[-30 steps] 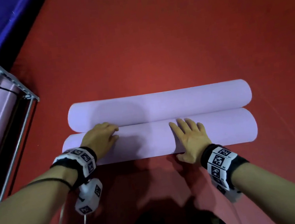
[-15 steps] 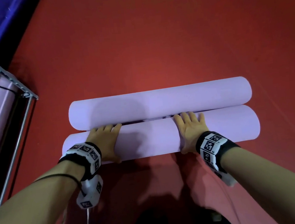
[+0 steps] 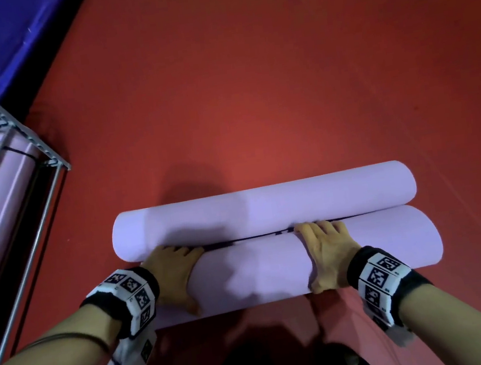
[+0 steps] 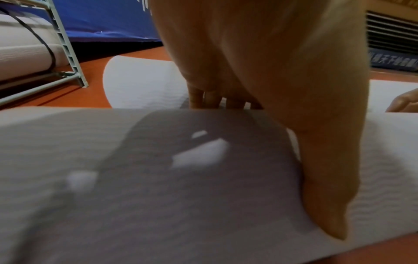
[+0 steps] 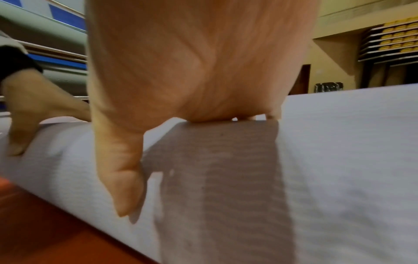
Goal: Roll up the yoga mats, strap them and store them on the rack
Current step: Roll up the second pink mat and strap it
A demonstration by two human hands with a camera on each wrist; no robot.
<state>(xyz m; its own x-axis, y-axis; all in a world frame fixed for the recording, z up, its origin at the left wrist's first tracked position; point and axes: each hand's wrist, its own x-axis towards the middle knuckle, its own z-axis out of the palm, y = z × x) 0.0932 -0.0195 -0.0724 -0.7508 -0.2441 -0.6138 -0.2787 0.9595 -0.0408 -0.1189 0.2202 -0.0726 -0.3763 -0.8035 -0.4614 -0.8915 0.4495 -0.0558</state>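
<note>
While the near roll (image 3: 259,274) is gripped by the left hand (image 3: 173,274) and right hand (image 3: 328,255), fingers curled over its top, no strap is seen on it; a strapped mat (at 9 o'clock) is stored on the rack (image 3: 26,134).

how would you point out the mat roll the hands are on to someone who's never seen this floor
Start from the metal rack at the left edge, then look right across the red floor to two lilac rolls lying side by side. It is the near roll, closest to the person. Unlike the far roll, it has the left hand and right hand draped over its top.
</note>
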